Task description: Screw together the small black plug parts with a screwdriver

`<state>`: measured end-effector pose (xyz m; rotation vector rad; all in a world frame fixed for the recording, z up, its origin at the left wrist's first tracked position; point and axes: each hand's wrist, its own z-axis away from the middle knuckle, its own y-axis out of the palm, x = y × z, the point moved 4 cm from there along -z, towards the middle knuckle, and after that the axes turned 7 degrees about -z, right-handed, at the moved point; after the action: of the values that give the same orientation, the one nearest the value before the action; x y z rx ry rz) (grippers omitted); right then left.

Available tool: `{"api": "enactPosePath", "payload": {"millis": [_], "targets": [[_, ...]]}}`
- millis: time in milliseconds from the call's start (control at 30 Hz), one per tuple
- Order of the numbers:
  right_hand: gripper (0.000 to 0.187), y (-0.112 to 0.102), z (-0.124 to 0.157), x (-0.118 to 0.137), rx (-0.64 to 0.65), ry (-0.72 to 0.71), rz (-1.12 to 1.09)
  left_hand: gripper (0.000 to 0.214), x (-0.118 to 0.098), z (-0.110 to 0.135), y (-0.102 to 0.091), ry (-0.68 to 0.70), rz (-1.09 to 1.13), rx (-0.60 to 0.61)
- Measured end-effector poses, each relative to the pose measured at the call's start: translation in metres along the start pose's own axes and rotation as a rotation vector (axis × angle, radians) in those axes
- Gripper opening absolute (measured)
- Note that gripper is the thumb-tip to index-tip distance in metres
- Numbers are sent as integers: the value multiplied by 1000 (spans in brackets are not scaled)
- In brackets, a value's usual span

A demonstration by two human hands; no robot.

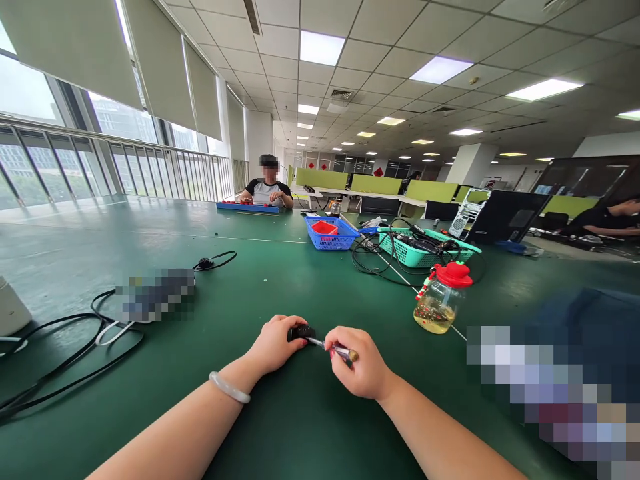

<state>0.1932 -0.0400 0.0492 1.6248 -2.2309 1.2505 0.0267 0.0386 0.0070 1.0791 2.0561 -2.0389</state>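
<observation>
Hands meet at lower centre of the frame on a green table (pixel 300 267): the left hand (pixel 274 347) closes over a small black part (pixel 301 332), seemingly to steady it, while the right hand (pixel 363 370) pinches a slim screwdriver (pixel 330 347), tip touching that part.

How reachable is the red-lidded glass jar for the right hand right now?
Probably yes: only bare green table lies between the right hand and the jar, ahead to its right. But that hand grips a small screwdriver, which it would likely have to set down.
</observation>
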Motion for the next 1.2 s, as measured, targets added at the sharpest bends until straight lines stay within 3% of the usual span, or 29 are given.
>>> {"api": "enactPosePath", "payload": {"millis": [300,500,600,833,1200], "targets": [[15,15,2,12,127,-239,253,35,-2,1,-2,-9,-9,-11],[15,9,1,11,74,-250,274,40,1,-1,0,-45,31,-20],[15,4,1,5,37,-191,252,38,2,-2,1,-38,37,-24],[11,-7,1,-13,-75,61,-34,36,0,0,0,-15,48,-13],[8,-2,2,-28,-127,246,-10,37,1,0,0,-18,40,-12]]}}
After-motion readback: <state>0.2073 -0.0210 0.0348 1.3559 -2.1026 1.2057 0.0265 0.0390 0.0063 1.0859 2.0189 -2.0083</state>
